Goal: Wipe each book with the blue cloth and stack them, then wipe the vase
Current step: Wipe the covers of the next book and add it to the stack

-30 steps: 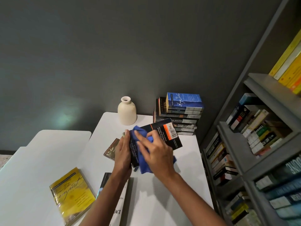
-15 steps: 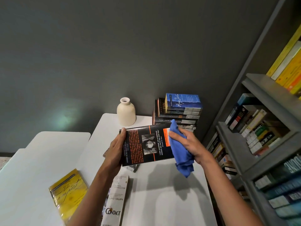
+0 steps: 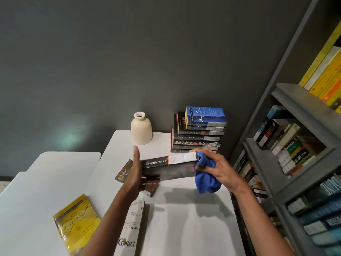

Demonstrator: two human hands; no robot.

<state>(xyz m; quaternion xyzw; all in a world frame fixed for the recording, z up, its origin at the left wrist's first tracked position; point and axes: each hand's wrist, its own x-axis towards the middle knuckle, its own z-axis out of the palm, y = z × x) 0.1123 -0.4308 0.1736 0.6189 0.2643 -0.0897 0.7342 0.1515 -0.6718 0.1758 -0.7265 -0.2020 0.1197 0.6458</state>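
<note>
A dark book titled Neverwhere (image 3: 168, 166) is held level above the white table (image 3: 184, 222), its spine facing me. My left hand (image 3: 137, 174) holds its left end, thumb up and fingers under the cover. My right hand (image 3: 218, 169) grips the bunched blue cloth (image 3: 206, 179) against the book's right end. Behind, a stack of several books (image 3: 198, 133) stands against the wall, a blue one on top. The cream vase (image 3: 141, 131) stands upright to the left of the stack.
Loose books lie on the table: a yellow one (image 3: 76, 224) at the front left, a white Contact book (image 3: 132, 228) by my left arm, a brown one (image 3: 124, 171) partly hidden by my left hand. A grey bookshelf (image 3: 287, 163) full of books borders the table's right side.
The book has turned from showing its back cover to showing its spine. My right hand with the cloth moved from the cover's left part to the book's right end.
</note>
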